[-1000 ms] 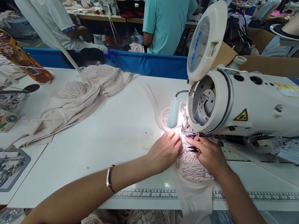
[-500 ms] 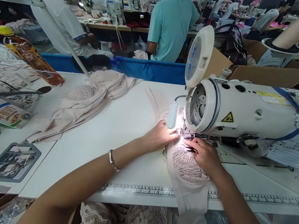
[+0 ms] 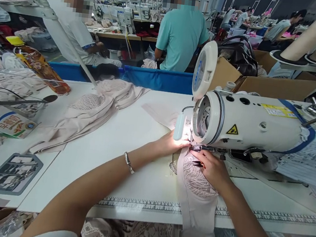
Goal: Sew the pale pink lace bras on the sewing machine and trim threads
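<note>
In the head view, a lace bra (image 3: 199, 177) runs under the sewing machine (image 3: 240, 125) and drapes over the bench's (image 3: 104, 181) near edge. The right hand (image 3: 212, 169) curls around thread snips (image 3: 198, 164), index finger extended on the bra. The left hand's (image 3: 170, 142) fingertips touch fabric beside the needle area; glare hides whether they pinch it.

Passable over the counter (image 3: 131, 121) between the cloth pile (image 3: 89, 116) and the lamp (image 3: 179, 127), but hemmed in nearer by the left forearm (image 3: 141, 157) and blocked at right by the machine (image 3: 246, 123) and its raised cover (image 3: 205, 69).
</note>
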Demonstrator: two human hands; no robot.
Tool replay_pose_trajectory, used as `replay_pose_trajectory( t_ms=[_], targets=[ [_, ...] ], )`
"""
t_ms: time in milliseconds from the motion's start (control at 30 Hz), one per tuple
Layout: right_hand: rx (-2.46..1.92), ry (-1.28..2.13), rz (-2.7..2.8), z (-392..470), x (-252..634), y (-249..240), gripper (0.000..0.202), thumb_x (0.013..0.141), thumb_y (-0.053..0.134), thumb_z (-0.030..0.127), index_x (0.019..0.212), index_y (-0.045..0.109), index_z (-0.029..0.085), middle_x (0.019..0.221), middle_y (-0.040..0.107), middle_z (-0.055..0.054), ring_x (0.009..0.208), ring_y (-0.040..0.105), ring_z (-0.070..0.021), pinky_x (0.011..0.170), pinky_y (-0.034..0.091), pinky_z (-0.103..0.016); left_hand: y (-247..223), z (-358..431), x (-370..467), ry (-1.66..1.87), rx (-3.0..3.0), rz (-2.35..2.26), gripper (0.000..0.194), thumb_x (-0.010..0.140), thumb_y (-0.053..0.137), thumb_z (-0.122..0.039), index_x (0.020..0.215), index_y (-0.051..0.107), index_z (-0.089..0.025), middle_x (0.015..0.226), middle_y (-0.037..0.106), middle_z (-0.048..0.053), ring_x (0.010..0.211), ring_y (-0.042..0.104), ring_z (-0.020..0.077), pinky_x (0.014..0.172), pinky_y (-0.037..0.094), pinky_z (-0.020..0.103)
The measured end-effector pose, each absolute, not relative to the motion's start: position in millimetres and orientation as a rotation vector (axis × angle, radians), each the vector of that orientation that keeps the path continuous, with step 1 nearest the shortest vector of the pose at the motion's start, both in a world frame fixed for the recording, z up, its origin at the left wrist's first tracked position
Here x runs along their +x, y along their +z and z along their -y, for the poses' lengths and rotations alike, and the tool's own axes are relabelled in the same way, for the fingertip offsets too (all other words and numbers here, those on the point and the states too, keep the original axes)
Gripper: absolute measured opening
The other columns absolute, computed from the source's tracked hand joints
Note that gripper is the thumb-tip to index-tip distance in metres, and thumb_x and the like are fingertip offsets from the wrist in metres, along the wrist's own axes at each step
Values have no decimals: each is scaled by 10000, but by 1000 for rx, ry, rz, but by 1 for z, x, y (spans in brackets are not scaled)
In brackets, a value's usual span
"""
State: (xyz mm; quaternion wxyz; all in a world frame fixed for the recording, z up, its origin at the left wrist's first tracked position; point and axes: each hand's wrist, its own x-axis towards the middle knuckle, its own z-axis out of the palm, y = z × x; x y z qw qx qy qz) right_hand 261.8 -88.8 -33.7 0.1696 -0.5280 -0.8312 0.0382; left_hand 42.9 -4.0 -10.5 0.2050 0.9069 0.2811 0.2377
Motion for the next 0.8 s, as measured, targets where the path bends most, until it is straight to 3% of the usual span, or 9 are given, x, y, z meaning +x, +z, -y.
replay_pose_trajectory(
  t_ms=[200, 367, 567, 800],
  targets=[
    [-1535, 123, 2343, 88, 263, -36, 530, 803, 483, 51, 1218, 698, 301, 1018, 723, -17, 803, 667, -158, 546, 430, -226, -23, -1, 43, 641, 2546, -740, 278, 1046, 426, -265, 1015, 693, -192, 1026, 735, 34, 958, 669, 163, 866, 554, 289],
    [-1556, 108, 2348, 88, 263, -36, 552, 778, 472, 27, 1197, 710, 297, 1035, 726, -22, 854, 673, -169, 573, 443, -226, -34, -3, 45, 569, 2603, -802, 333, 1052, 381, -276, 1028, 703, -193, 986, 737, 33, 891, 674, 167, 796, 569, 289],
    [-1557, 73, 2381, 88, 263, -36, 611, 744, 450, -2, 1220, 702, 285, 985, 709, -19, 785, 645, -155, 534, 402, -229, -33, -1, 39, 571, 2788, -667, 256, 1022, 443, -201, 1053, 697, -186, 1021, 722, 77, 961, 664, 195, 852, 551, 331],
    [-1546, 62, 2382, 86, 263, -34, 640, 693, 431, -26, 1195, 708, 259, 935, 695, -20, 752, 629, -152, 546, 408, -235, -38, 20, 24, 576, 3071, -664, 329, 993, 356, -62, 1047, 676, -115, 1009, 689, 143, 864, 646, 215, 702, 524, 352]
  ],
)
